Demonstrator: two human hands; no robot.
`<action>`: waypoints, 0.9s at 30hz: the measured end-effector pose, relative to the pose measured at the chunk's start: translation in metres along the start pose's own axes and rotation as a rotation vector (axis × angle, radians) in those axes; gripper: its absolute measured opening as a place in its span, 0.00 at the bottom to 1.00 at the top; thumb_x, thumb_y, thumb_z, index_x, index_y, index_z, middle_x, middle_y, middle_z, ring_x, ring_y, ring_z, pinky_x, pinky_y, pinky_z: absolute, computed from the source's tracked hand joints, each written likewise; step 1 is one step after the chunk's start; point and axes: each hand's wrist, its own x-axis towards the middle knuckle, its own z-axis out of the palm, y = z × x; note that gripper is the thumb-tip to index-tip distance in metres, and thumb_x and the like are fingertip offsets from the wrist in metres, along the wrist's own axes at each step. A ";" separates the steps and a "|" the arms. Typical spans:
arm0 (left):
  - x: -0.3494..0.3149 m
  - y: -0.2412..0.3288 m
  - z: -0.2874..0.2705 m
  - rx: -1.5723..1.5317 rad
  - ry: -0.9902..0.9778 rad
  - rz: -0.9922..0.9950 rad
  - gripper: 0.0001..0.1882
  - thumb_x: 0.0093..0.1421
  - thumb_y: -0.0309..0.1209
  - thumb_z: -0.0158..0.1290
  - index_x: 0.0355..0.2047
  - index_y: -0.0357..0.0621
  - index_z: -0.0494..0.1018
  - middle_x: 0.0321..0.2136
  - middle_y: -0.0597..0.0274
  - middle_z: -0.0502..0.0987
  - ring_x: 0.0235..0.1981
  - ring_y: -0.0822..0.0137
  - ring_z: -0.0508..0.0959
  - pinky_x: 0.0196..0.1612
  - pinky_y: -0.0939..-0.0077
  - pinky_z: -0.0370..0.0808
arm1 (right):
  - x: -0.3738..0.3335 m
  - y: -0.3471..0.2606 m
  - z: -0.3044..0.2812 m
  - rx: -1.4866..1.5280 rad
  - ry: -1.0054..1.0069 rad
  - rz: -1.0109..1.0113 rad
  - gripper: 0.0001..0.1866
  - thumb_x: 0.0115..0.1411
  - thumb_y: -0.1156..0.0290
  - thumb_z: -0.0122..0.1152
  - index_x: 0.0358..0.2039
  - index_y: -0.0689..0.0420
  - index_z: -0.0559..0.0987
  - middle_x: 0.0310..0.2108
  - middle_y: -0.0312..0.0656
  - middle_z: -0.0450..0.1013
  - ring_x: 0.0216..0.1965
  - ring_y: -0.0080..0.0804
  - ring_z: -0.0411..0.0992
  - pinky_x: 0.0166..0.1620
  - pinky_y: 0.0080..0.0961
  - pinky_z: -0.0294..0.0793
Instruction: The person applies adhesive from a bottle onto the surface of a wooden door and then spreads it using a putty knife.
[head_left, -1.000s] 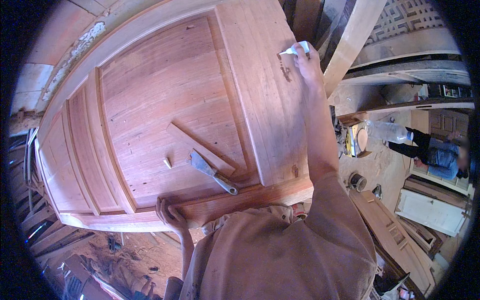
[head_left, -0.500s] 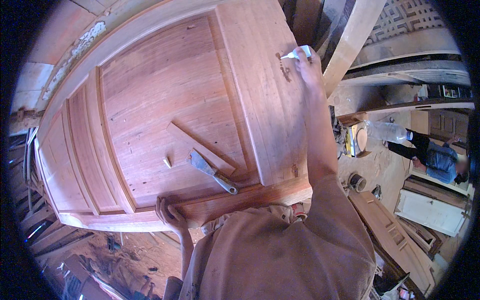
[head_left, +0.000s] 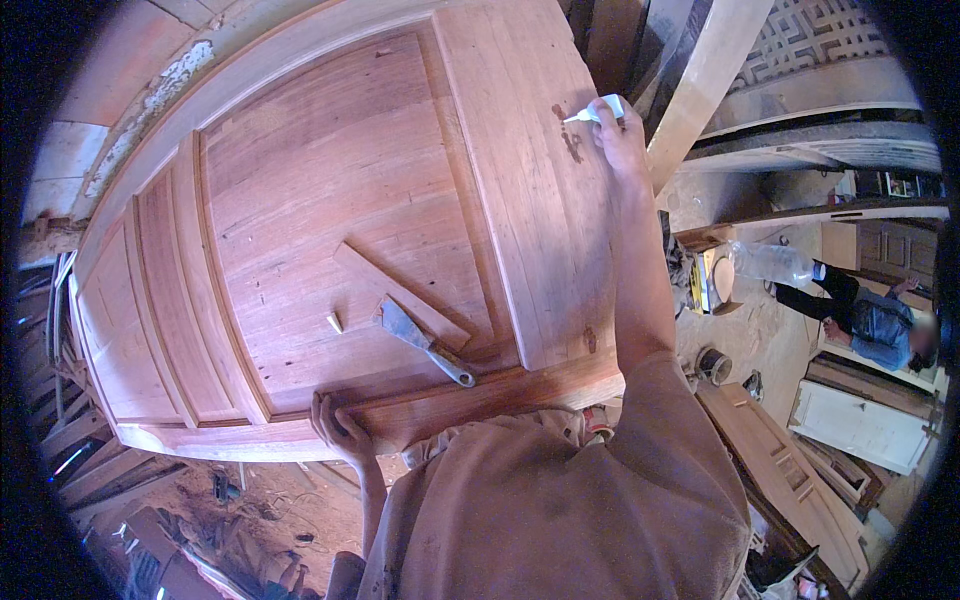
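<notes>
The panelled wooden door point(head_left: 330, 180) stretched from the left past the frame's centre. At lower centre my left hand point(head_left: 342, 428) touched its edge, fingers bent; I couldn't tell whether they gripped. Then came a wooden strip point(head_left: 385, 281), a scraper point(head_left: 402, 326) and, upper right, dark marks point(head_left: 573, 149) near the white bottle point(head_left: 588, 113) in my right hand's point(head_left: 622, 138) grasp.

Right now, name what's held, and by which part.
The right hand holds a small white bottle by its body; the left hand lies on the wooden panel's near edge, grip unclear.
</notes>
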 end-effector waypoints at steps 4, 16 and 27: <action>0.000 0.001 0.000 0.004 0.001 -0.006 0.18 0.68 0.37 0.42 0.46 0.35 0.72 0.51 0.43 0.72 0.52 0.42 0.70 0.56 0.47 0.63 | -0.001 -0.003 0.000 -0.006 -0.011 0.005 0.10 0.63 0.62 0.58 0.31 0.55 0.75 0.18 0.28 0.65 0.17 0.13 0.59 0.20 0.14 0.59; 0.004 0.008 -0.002 -0.008 0.001 -0.010 0.18 0.68 0.37 0.42 0.45 0.33 0.72 0.51 0.43 0.72 0.52 0.43 0.70 0.55 0.48 0.65 | -0.006 -0.001 0.001 0.023 0.026 0.003 0.08 0.65 0.66 0.55 0.33 0.56 0.76 0.20 0.27 0.64 0.17 0.10 0.55 0.19 0.13 0.50; 0.001 0.005 -0.002 -0.002 -0.007 -0.020 0.18 0.68 0.36 0.42 0.46 0.34 0.71 0.52 0.43 0.71 0.52 0.42 0.69 0.55 0.48 0.64 | -0.011 -0.003 -0.001 0.082 -0.011 0.017 0.08 0.65 0.66 0.55 0.33 0.56 0.76 0.19 0.26 0.63 0.17 0.10 0.54 0.19 0.13 0.50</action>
